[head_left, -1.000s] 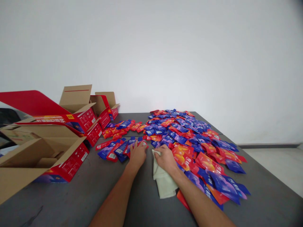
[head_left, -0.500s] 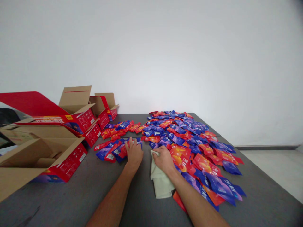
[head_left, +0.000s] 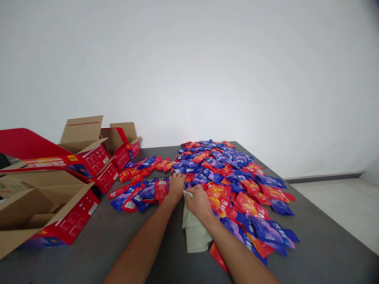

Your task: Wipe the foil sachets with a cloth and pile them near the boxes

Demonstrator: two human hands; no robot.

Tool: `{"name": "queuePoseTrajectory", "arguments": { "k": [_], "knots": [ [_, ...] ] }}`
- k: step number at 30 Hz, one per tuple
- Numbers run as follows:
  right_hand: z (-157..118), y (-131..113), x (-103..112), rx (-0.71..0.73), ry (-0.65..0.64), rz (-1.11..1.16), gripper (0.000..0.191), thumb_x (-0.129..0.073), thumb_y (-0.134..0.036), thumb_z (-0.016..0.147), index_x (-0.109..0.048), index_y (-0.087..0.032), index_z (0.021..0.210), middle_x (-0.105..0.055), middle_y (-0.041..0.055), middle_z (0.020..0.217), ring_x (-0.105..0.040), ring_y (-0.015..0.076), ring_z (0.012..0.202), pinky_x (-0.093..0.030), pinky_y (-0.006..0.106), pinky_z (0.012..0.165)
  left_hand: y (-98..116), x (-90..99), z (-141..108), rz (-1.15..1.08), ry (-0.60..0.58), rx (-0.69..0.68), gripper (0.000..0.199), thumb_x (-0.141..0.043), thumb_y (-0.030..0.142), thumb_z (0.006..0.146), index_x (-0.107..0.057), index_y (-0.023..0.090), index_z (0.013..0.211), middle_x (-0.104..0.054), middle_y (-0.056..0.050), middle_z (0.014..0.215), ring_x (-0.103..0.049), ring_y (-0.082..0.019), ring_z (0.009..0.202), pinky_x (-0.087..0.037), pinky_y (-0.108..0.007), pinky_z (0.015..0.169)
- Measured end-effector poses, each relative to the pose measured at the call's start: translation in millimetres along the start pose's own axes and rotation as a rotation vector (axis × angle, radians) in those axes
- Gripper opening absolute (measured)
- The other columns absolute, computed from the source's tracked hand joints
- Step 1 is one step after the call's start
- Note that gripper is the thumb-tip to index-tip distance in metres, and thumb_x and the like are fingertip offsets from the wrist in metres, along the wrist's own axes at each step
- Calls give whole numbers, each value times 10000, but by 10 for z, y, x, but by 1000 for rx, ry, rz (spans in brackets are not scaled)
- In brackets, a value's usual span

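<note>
My left hand [head_left: 177,186] reaches over the table at the near edge of the big heap, its fingers slightly bent and apart. No packet shows in its grasp; its fingertips are beside a red packet [head_left: 188,178] and partly hidden. My right hand [head_left: 199,201] pinches the top of a folded pale green cloth [head_left: 196,236], which lies on the table. Right of the cloth spreads the large heap of red and blue packets [head_left: 220,193]. Left of my left hand lies a smaller row of packets, including a red packet with a barcode [head_left: 161,190].
Several open red cardboard boxes stand along the left, the nearest box [head_left: 78,215] with its flaps spread. Another small group of packets [head_left: 136,172] lies behind the row. The dark table [head_left: 89,260] runs towards a white wall [head_left: 189,71].
My left hand has moved right from the smaller row of packets to the heap's edge, uncovering a red barcoded packet in the row. My right hand stays on the cloth. The view has shifted slightly.
</note>
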State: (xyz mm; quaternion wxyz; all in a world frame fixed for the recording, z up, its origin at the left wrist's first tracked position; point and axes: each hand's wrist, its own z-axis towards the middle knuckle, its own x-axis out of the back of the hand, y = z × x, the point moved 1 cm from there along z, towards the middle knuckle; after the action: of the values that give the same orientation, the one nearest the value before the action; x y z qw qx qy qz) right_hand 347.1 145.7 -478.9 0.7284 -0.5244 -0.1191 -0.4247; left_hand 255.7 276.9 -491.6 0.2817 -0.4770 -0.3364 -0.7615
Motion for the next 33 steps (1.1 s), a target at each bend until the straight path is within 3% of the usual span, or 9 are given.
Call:
{"name": "queuePoseTrajectory", "arguments": {
  "k": [4,8,10,13,17,21,25,28,33],
  "knots": [
    [9,-11,14,7,60,45,186,-635,-191,850,-786,-229,953,-654,82,950,-649,196,872,-513,302,869,-5,112,-50,-62,50,30,327,-456,133,914,-691,184,1135,-693,-138,1140,-537,-288,1144,-390,-426,966],
    [31,-71,62,46,134,134,190,-637,-194,860,-773,-226,989,-647,83,967,-633,206,899,-524,337,893,-42,359,-198,-203,145,84,360,-362,196,974,-656,147,1174,-695,-137,1171,-611,-231,1076,-433,-350,939],
    [35,-119,93,87,155,186,193,-625,-198,878,-765,-230,1007,-640,78,969,-624,205,918,-523,345,900,-60,478,-318,-518,235,132,317,-424,271,965,-673,154,1123,-721,-114,1090,-647,-228,980,-459,-340,894],
    [23,-187,124,140,170,247,197,-607,-210,903,-751,-244,1034,-627,69,982,-613,198,932,-522,342,890,-53,565,-515,-922,250,161,306,-531,355,919,-685,167,1106,-737,-86,1050,-666,-221,917,-491,-328,839],
    [-1,-222,103,178,170,292,207,-601,-229,919,-743,-256,1068,-610,65,1000,-608,189,930,-525,332,872,34,543,-710,-1354,170,266,385,-592,372,881,-668,167,1197,-743,-87,1083,-687,-213,918,-514,-319,824],
    [-15,-206,34,216,164,314,213,-607,-236,919,-746,-257,1079,-607,63,985,-605,186,922,-531,325,854,171,534,-790,-1695,4,237,629,-633,133,737,-586,215,1359,-722,-84,1184,-682,-226,1038,-509,-338,919],
    [-20,-197,5,219,137,285,218,-614,-231,911,-756,-266,1073,-609,59,967,-605,185,910,-530,320,840,210,578,-829,-1754,-108,115,923,-532,-30,566,-507,251,1446,-659,-79,1326,-616,-251,1204,-467,-373,1031],
    [-4,-194,57,191,160,252,219,-601,-238,917,-768,-270,1056,-610,61,965,-601,186,905,-525,322,840,189,600,-866,-1749,-170,63,935,-506,-30,555,-506,241,1451,-621,-90,1382,-568,-274,1278,-433,-421,1086],
    [55,-165,203,111,317,209,252,-569,-268,931,-765,-231,1085,-610,79,982,-591,203,918,-510,359,886,179,625,-935,-1648,-250,4,891,-507,-28,555,-567,245,1401,-614,-75,1392,-502,-292,1352,-390,-463,1137]
  ]
}}
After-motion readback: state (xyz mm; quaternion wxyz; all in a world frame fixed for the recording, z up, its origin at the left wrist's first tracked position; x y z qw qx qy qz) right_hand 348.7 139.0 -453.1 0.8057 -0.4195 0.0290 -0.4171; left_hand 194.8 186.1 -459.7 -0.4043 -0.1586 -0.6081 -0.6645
